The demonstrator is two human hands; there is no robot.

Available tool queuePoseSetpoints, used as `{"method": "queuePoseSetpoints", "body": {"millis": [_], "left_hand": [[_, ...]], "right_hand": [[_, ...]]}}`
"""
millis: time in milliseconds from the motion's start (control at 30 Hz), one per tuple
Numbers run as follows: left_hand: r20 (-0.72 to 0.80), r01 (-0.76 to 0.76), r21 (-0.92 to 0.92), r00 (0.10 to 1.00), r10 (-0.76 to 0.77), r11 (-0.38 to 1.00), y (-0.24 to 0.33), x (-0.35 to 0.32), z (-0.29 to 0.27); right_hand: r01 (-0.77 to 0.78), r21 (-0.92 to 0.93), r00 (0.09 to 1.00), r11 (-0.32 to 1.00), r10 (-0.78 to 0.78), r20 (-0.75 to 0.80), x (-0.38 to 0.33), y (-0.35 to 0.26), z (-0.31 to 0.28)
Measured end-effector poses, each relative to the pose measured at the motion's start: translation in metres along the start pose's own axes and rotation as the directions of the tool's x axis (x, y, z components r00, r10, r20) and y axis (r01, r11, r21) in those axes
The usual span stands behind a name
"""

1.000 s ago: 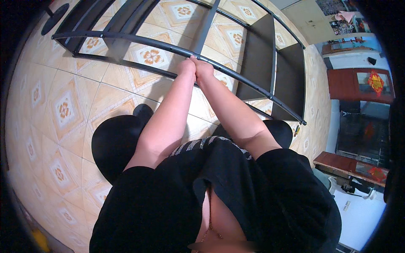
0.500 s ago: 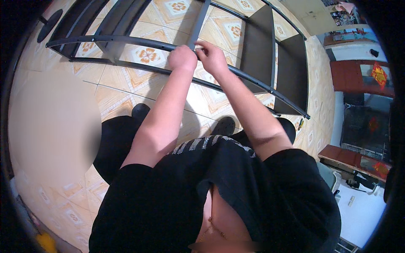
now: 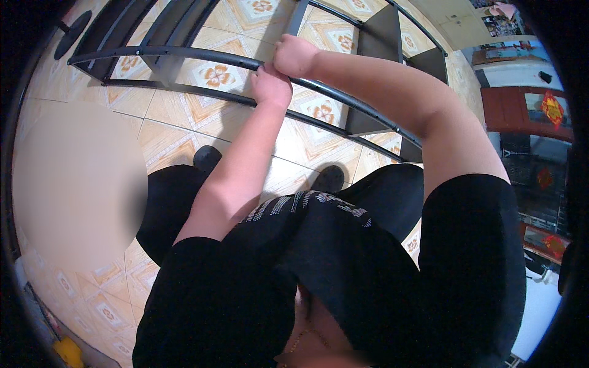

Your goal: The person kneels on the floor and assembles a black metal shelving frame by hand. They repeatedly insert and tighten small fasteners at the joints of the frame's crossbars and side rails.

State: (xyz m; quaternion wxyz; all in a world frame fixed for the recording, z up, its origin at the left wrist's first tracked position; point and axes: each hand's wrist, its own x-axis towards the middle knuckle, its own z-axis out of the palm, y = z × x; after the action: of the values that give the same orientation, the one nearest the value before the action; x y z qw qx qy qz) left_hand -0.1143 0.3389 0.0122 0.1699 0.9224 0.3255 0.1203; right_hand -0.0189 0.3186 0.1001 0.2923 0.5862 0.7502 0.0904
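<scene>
A black metal shelf rack lies on its side across the floor ahead of me, with a long front rail (image 3: 202, 56) and a crossbar (image 3: 298, 18) running back from it. My left hand (image 3: 273, 87) is closed on the front rail near the middle, its thumb side uppermost. Just beyond it, my right hand (image 3: 297, 56) is closed around the crossbar's near end, where it meets the rail. The two hands nearly touch. The right wrist is bent, with its elbow out to the side. The right fingertips and the joint are hidden under the hand.
Dark shelf panels (image 3: 378, 46) stand in the rack's right part. Below the rack, my shoes (image 3: 328, 179) rest on the patterned tile floor (image 3: 175, 147). A blurred pale patch (image 3: 80, 190) covers the left. Red-brown furniture (image 3: 506, 110) lines the right side.
My right hand has moved slightly up and over the crossbar's end, its elbow swinging out to the right. My left hand has shifted a little down and right along the rail.
</scene>
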Motion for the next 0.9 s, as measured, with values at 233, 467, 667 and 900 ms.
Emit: {"method": "queuePoseSetpoints", "body": {"millis": [233,467,667,900], "left_hand": [[0.117,0.357,-0.495,0.931,-0.346,0.792,-0.006,-0.018,0.008],[0.324,0.511,-0.664,0.855,-0.406,0.546,-0.026,-0.010,-0.017],[0.392,0.596,-0.564,0.803,-0.450,0.572,-0.040,0.003,0.003],[0.491,0.657,-0.579,0.754,-0.437,0.483,-0.044,0.001,0.010]], "right_hand": [[0.062,-0.086,0.993,0.994,-0.053,0.101,0.005,-0.013,0.010],[0.024,-0.109,0.915,0.994,0.022,0.403,0.005,-0.033,-0.008],[-0.701,0.348,0.695,0.622,0.489,0.527,-0.005,-0.060,0.001],[-0.364,0.786,0.284,-0.500,0.744,0.605,0.031,-0.117,0.076]]}}
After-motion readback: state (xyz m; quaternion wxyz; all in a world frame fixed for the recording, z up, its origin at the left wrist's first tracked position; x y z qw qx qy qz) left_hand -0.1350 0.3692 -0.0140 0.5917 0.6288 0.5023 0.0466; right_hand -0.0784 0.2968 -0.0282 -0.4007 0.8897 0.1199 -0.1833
